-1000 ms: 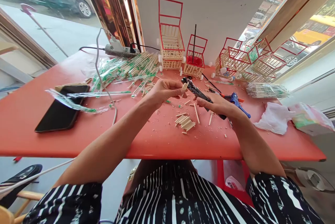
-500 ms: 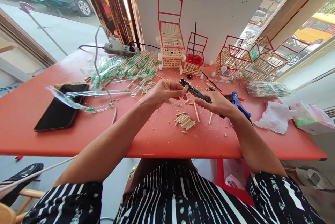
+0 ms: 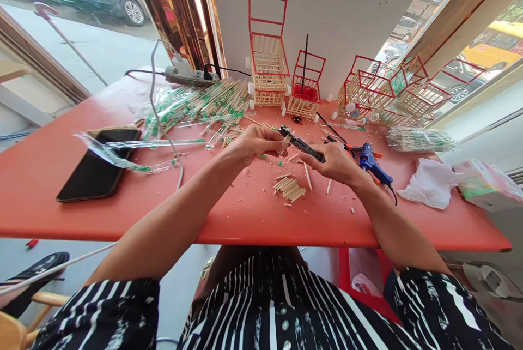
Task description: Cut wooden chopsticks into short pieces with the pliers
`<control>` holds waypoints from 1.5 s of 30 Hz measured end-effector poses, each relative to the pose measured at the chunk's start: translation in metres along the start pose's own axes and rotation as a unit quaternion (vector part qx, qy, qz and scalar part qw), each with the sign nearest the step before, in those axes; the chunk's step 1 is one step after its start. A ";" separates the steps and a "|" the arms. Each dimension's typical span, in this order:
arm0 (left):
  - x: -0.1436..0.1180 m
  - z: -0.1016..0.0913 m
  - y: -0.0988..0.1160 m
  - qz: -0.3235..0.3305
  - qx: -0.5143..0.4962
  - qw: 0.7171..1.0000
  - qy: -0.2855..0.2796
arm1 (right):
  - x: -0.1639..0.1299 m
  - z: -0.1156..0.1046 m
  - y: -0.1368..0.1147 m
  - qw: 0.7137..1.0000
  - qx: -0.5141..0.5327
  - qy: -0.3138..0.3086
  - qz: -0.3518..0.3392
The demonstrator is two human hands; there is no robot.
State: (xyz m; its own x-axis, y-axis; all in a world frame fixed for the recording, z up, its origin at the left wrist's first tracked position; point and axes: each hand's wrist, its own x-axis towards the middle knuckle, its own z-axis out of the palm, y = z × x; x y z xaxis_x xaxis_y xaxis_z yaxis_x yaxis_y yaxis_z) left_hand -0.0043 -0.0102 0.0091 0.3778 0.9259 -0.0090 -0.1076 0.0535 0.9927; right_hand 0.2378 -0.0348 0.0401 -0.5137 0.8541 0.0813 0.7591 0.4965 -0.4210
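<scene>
As the two hands draw in closer to the body than a second ago, the black cutter [image 3: 303, 145] sits lower and flatter over the red table [image 3: 61, 213], its nose pointing left toward the left hand [image 3: 255, 143]. Right hand [image 3: 337, 162] wraps the cutter's handles, fingers clamped round them; whether the blades have bitten shut I cannot tell at this size. Left hand's fingers are pinched together on a short pale stick [image 3: 287, 140], held right at the cutter's nose, touching or nearly so. A second ago the stick end stood a little higher and showed more plainly; now most of it is hidden between fingertips and tool

- Pile of cut stick lengths [image 3: 291, 189] lies on the table just below the hands, unchanged in shape across the frames, loose offcuts scattered near it
- Blue glue gun [image 3: 373, 164] rests just right of the right hand, unmoved
- Bundle of wrapped sticks [image 3: 204, 104] far left, little red-framed stick baskets [image 3: 267, 66] along the wall, black phone [image 3: 98, 164] near the left edge

Judgement: another cut of the same kind looks to be in hand, stick being fed to the blades, not yet dropped to the pile
</scene>
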 end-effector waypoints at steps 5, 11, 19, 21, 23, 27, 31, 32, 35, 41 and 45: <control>0.001 -0.003 0.000 -0.029 -0.006 1.000 0.002 | 0.002 0.006 0.003 1.000 0.001 -0.008 0.005; 0.002 -0.008 -0.003 -0.023 0.001 1.000 -0.005 | 0.003 0.012 0.006 1.000 -0.006 -0.003 0.005; 0.005 -0.012 -0.004 -0.047 -0.001 0.999 -0.007 | 0.005 0.024 0.011 1.000 -0.019 0.011 0.011; 0.005 -0.012 -0.002 -0.046 -0.005 0.999 -0.006 | 0.005 0.025 0.010 1.000 -0.023 0.018 0.013; 0.005 -0.012 -0.002 -0.040 -0.007 0.999 -0.007 | 0.005 0.026 0.009 0.999 -0.032 0.025 0.012; 0.006 -0.013 -0.003 -0.030 -0.009 0.999 -0.009 | 0.005 0.027 0.007 0.998 -0.057 0.038 0.016; 0.006 -0.013 -0.005 -0.024 -0.005 1.000 0.000 | 0.006 0.029 0.008 0.997 -0.058 0.040 0.024; 0.006 -0.013 -0.005 -0.020 -0.005 1.000 0.000 | 0.006 0.030 0.009 0.997 -0.055 0.040 0.024; 0.006 -0.013 -0.004 -0.011 -0.008 1.000 -0.004 | 0.006 0.031 0.009 0.997 -0.054 0.042 0.026; 0.006 -0.012 0.000 0.004 -0.022 1.000 -0.003 | 0.006 0.032 0.006 0.996 -0.049 0.063 0.029; 0.006 -0.014 0.002 0.013 -0.025 1.000 -0.005 | 0.008 0.033 0.009 0.996 -0.032 0.079 0.026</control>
State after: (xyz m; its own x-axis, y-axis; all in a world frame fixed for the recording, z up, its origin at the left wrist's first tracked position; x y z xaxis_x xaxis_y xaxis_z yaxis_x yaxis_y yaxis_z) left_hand -0.0151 0.0004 0.0091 0.3838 0.9232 0.0186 -0.1636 0.0482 0.9854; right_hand 0.2271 -0.0290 0.0072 -0.4066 0.8904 0.2048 0.8095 0.4550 -0.3710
